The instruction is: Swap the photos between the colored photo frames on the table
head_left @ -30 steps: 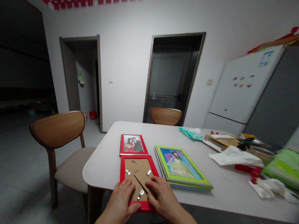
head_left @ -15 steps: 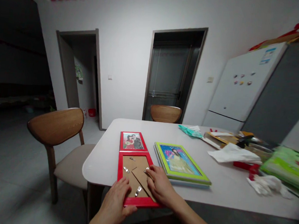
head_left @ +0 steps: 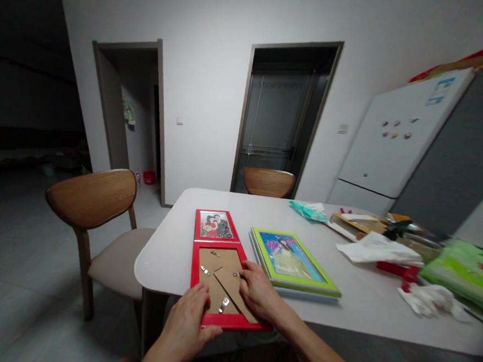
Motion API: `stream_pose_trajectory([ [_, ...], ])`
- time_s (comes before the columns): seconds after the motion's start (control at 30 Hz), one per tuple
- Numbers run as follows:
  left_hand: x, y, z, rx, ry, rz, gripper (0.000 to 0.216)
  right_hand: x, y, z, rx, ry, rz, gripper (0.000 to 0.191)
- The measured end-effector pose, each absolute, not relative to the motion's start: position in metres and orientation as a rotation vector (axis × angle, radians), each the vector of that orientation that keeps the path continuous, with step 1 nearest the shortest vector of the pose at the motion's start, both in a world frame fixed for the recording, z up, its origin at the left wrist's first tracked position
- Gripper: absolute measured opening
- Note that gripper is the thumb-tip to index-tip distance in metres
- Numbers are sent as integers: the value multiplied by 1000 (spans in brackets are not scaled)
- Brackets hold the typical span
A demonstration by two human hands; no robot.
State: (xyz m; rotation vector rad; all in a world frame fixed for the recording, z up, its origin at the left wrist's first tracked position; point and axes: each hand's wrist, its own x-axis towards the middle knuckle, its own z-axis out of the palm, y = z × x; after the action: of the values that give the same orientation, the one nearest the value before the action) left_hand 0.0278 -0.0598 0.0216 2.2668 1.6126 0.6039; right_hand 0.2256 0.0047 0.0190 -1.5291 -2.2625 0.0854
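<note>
Head view. Three picture frames lie on the white table [head_left: 170,253]: a red frame [head_left: 220,283] face down at the near edge, a second red frame [head_left: 216,225] face up just beyond it, and a green frame [head_left: 291,260] to the right. Two wooden chairs stand by: one [head_left: 94,209] at the left, one [head_left: 268,182] at the far side. My left hand [head_left: 186,323] rests flat, fingers loosely spread, on the face-down frame's near left corner. My right hand [head_left: 258,290] presses open fingers on its cardboard backing, near the right rim. The frame's near edge overhangs the table's edge slightly. Bare tabletop lies left of the frames; papers [head_left: 379,250] crowd the far right.
</note>
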Motion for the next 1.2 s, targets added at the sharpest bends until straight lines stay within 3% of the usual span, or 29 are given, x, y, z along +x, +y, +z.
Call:
stream_pose_trajectory([
  [0.23,23,-56,22,2255,1592,618,65,215,-21,27,-1309,-2328,73,32],
  [0.37,22,-54,19,2258,1586,622,63,204,-42,37,-1099,-2497,175,26],
  [0.73,21,-54,23,2220,1533,656,33,205,-40,38,-1023,-2497,225,24],
  [0.9,22,-53,23,2208,1540,655,39,184,-13,37,-1151,-2366,309,32],
  [1.2,20,-51,15,2206,1520,702,65,147,17,35,-1367,-2390,154,25],
])
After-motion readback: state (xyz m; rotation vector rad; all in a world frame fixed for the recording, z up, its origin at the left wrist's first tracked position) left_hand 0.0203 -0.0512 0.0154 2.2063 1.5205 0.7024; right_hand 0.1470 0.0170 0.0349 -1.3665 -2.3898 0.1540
